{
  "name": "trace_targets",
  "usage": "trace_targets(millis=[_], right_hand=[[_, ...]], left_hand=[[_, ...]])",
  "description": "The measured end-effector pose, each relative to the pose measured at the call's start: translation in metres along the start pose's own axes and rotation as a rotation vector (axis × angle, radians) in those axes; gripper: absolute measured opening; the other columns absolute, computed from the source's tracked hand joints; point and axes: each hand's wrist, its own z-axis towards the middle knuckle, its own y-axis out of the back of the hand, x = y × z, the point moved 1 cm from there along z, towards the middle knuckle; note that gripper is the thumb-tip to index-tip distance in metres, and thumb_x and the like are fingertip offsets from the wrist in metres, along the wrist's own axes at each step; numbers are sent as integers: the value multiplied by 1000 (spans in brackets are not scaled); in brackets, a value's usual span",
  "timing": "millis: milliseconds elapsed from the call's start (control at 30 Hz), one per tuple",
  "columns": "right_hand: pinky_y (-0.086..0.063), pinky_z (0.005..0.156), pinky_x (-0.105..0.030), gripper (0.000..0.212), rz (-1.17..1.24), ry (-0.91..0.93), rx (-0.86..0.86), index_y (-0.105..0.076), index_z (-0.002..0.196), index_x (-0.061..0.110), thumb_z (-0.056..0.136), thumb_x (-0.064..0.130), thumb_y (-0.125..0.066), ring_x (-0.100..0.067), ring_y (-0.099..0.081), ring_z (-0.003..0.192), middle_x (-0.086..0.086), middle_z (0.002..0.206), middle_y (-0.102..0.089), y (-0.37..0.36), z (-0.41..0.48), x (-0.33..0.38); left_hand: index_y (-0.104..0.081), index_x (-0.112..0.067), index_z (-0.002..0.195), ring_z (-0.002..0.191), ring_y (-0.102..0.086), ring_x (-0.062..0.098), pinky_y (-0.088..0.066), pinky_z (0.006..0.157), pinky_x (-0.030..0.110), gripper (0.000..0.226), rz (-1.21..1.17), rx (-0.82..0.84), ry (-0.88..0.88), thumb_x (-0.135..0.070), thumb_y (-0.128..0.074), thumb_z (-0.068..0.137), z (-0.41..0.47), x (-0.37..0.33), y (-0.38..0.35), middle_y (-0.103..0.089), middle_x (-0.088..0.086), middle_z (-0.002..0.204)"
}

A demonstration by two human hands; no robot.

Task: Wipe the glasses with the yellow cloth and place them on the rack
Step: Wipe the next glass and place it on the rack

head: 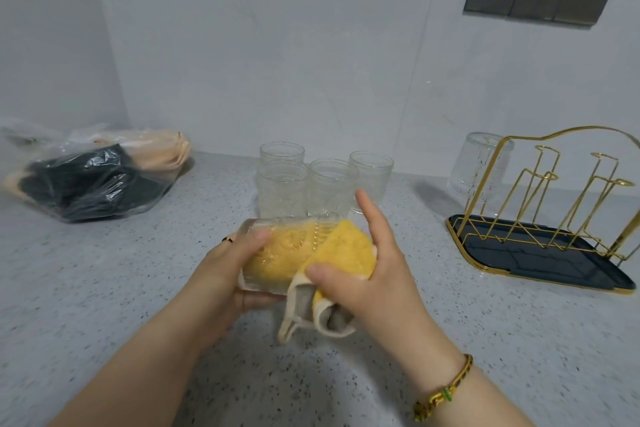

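While the left hand wraps its fingers round a ribbed clear drinking glass, tipped on its side above the speckled grey worktop, the right hand is right there at the mouth, which points to 3 o'clock. And look at that yellow terry cloth: part of it is stuffed inside the glass, showing yellow through the ribbed wall. The rest bulges out under the right hand, thumb pressed on it, index finger sticking up straight, a beige-edged tail hanging below. At 12 o'clock from the held glass, four more ribbed clear glasses stand upright in a tight cluster by the wall. Over at 2 o'clock sits the gold wire rack on its dark gold-rimmed tray, one upturned ribbed glass on its far-left peg. At 10 o'clock lies a clear plastic bag of dark and peach-coloured fabric. A woven gold bracelet circles the right wrist.
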Motion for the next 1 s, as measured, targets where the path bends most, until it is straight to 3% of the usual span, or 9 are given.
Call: trace_targets(millis=[100, 200, 333, 400, 500, 600, 767, 900, 1000], right_hand=[[-49, 73, -11, 82, -176, 85, 80, -22, 113, 58, 68, 15, -75, 5, -58, 79, 25, 85, -52, -5, -4, 2], [-39, 83, -2, 76, -53, 76, -5, -25, 117, 53, 71, 17, -73, 17, -48, 98, 31, 110, -44, 0, -1, 0], [-44, 97, -35, 58, 306, -158, -119, -45, 119, 41, 72, 19, -72, -19, -57, 107, -3, 127, -54, 9, 8, -12], [-48, 87, -23, 54, 275, -163, -109, -46, 118, 36, 73, 18, -70, -10, -60, 90, -1, 117, -58, 7, 8, -12], [-41, 68, 2, 57, 68, -19, -83, -40, 112, 43, 71, 18, -72, 14, -50, 75, 30, 97, -45, 2, 0, -1], [-51, 68, -18, 62, -124, 117, 10, -39, 105, 51, 68, 16, -75, -5, -60, 73, 22, 83, -53, -3, -5, 5], [-37, 77, 3, 61, -4, 115, -21, -36, 108, 51, 72, 17, -72, 25, -45, 90, 32, 107, -45, 3, 0, -2], [-41, 102, -29, 55, 199, -76, -41, -45, 107, 53, 70, 27, -75, -10, -45, 122, 14, 127, -48, 5, 6, -16], [-30, 78, 8, 66, 23, 24, -16, -32, 112, 52, 72, 21, -73, 31, -35, 94, 41, 107, -30, 3, 2, -8]], left_hand=[[-61, -16, 91, 55, -69, 17, -58, 48, 32, 37, -93, -9, 93, -43, -53, 66, 1, 1, 0, -72, 5, 67], [-60, -16, 98, 65, -71, 18, -58, 51, 31, 43, -121, 41, 66, -40, -71, 64, 0, -1, 1, -70, 10, 89], [-57, -21, 109, 81, -72, 20, -58, 58, 30, 96, -45, 147, -10, -40, -90, 21, 0, -1, 3, -74, 2, 94], [-57, -17, 104, 71, -72, 17, -57, 54, 28, 79, 1, 113, -24, -32, -82, 30, 0, 0, 1, -74, 0, 81], [-61, -10, 92, 60, -70, 17, -57, 48, 31, 45, -17, 49, 35, -27, -75, 52, -1, 0, -2, -72, 6, 72], [-62, -17, 89, 52, -66, 18, -56, 47, 30, 36, -71, 48, 111, -40, -55, 61, -2, -2, -3, -70, 6, 65], [-60, -16, 99, 70, -71, 20, -60, 58, 36, 43, -119, 59, 113, -34, -73, 61, -2, -1, -4, -74, 5, 80], [-58, -18, 91, 57, -66, 5, -52, 47, 20, 37, -35, 16, 21, -25, -65, 55, -4, -5, -1, -70, -7, 64], [-61, -15, 91, 63, -68, 15, -56, 49, 29, 38, -64, 19, 91, -22, -72, 55, -3, -2, 0, -71, 4, 76]])
